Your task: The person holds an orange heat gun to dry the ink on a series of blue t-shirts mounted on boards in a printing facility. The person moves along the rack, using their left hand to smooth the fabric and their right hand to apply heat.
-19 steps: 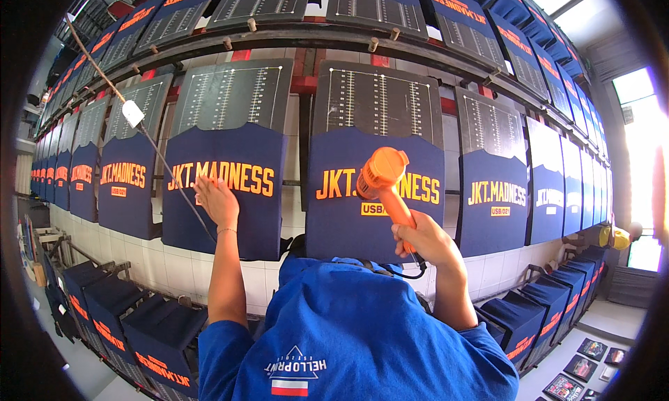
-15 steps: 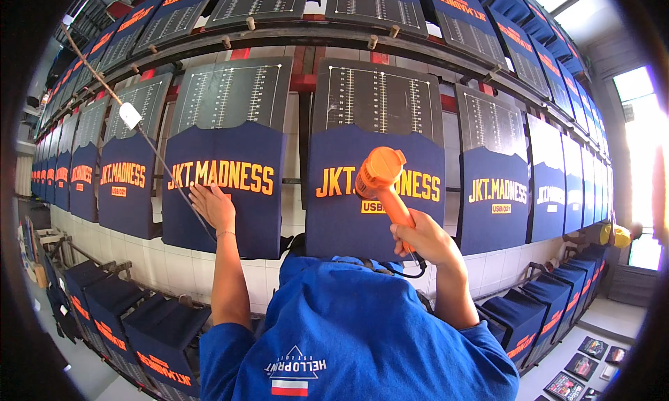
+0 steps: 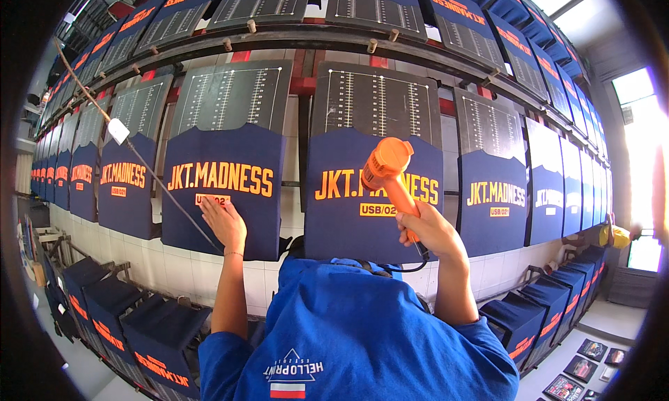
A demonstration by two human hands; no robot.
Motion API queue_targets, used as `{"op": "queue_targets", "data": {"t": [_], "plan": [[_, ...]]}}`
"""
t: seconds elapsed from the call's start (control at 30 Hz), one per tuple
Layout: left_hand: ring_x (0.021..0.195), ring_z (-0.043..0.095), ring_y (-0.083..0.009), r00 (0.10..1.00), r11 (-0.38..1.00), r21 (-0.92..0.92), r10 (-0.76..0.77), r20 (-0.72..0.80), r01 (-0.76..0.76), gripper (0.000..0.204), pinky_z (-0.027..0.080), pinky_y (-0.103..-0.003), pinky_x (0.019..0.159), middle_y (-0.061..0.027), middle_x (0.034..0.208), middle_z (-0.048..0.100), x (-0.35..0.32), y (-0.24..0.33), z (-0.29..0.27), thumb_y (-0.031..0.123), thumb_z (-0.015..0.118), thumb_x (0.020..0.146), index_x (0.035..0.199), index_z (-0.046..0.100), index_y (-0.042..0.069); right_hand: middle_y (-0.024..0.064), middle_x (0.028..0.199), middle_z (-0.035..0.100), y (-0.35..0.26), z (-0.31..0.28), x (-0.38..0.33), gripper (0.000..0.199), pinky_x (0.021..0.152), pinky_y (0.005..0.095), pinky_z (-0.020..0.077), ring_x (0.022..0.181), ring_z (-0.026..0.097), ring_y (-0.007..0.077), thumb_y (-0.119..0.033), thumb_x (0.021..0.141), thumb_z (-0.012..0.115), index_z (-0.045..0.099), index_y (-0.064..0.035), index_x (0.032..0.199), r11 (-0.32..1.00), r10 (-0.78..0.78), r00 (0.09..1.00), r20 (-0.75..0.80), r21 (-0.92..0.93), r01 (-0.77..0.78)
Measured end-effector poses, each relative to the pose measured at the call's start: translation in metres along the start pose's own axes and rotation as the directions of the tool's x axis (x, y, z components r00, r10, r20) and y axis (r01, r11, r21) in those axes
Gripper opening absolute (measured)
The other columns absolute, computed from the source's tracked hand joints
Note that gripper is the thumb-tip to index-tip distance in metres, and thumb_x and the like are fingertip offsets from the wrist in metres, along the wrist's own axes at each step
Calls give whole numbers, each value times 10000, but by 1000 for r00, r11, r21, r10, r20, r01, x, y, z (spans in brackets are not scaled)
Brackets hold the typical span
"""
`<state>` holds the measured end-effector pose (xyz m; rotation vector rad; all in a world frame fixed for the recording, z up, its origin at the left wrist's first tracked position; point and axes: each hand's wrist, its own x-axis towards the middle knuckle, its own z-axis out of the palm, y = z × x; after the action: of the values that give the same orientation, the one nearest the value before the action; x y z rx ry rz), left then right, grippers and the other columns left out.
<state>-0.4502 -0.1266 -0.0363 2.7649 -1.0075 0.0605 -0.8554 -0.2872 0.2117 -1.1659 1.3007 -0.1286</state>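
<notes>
- The right hand (image 3: pixel 426 228), right of the frame's centre, was clamped around the handle of an orange heat gun (image 3: pixel 389 169), fingers wrapped tight on the grip.
- The heat gun stood tilted up and to the left, its round barrel in front of the orange lettering on the navy shirt (image 3: pixel 373 192) stretched over the centre pallet.
- A dark cable (image 3: pixel 408 267) looped down from the bottom of the gun's handle, just below the right hand.
- The left hand (image 3: pixel 224 223), left of centre, lay flat on the lower part of a second navy shirt (image 3: pixel 226 185), fingers together and extended, palm against the cloth just under the small printed label.
- A thin cord (image 3: pixel 150 167) with a white tag (image 3: pixel 118 130) ran diagonally from the upper left of the frame down toward the left hand.
- Grey printing pallets (image 3: pixel 233 94) with ruled white markings rose above each shirt, in a long row curving off to both edges.
- More navy printed shirts (image 3: pixel 157 342) hung on a lower row at the lower left and lower right.
</notes>
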Motion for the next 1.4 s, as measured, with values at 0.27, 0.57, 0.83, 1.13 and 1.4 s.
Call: {"op": "queue_targets", "data": {"t": [0.27, 0.57, 0.83, 1.13, 1.4], "plan": [[1495, 191, -403, 1000, 1000, 9, 15, -11, -15, 637, 168, -495, 1223, -262, 1596, 227, -8, 10, -1, 344, 350, 1055, 1525, 229, -68, 74, 680, 617, 10, -5, 24, 240, 549, 279, 505, 577, 618, 139, -220, 947, 608, 569, 15, 922, 994, -109, 988, -106, 6, 110], [1495, 192, -408, 991, 991, -22, 130, 22, -130, 638, 172, -510, 1218, -255, 1599, 227, -36, 24, -4, 330, 383, 1044, 1525, 239, -63, 75, 769, 614, 16, -7, -6, 263, 552, 274, 535, 615, 648, 146, -216, 943, 616, 564, 39, 975, 999, -43, 999, -25, 22, 43], [1475, 248, -415, 919, 947, -156, 217, -330, -280, 547, 191, -551, 1200, -243, 1569, 310, -14, 18, -47, 229, 450, 1028, 1490, 336, -41, 75, 809, 612, 28, -16, -21, 279, 566, 261, 546, 649, 664, 138, -205, 942, 619, 554, 52, 1026, 999, -30, 999, 24, 24, 30], [1153, 580, -427, 874, 709, -602, -485, -37, 368, 599, 455, -453, 978, -268, 1280, 570, 0, -3, -54, 251, 502, 977, 1471, 347, -49, 53, 806, 592, 33, -35, 6, 239, 565, 264, 524, 641, 620, 122, -200, 961, 602, 555, 30, 1007, 985, -148, 989, 17, 90, 146], [1071, 623, -436, 926, 851, -380, -375, 42, 362, 495, 497, -495, 903, -265, 1196, 628, -47, 41, -29, 226, 518, 951, 1352, 443, -54, 63, 748, 594, 29, -51, 23, 253, 554, 273, 508, 605, 611, 130, -219, 954, 609, 550, 27, 948, 984, -167, 986, -14, 61, 168]]}}
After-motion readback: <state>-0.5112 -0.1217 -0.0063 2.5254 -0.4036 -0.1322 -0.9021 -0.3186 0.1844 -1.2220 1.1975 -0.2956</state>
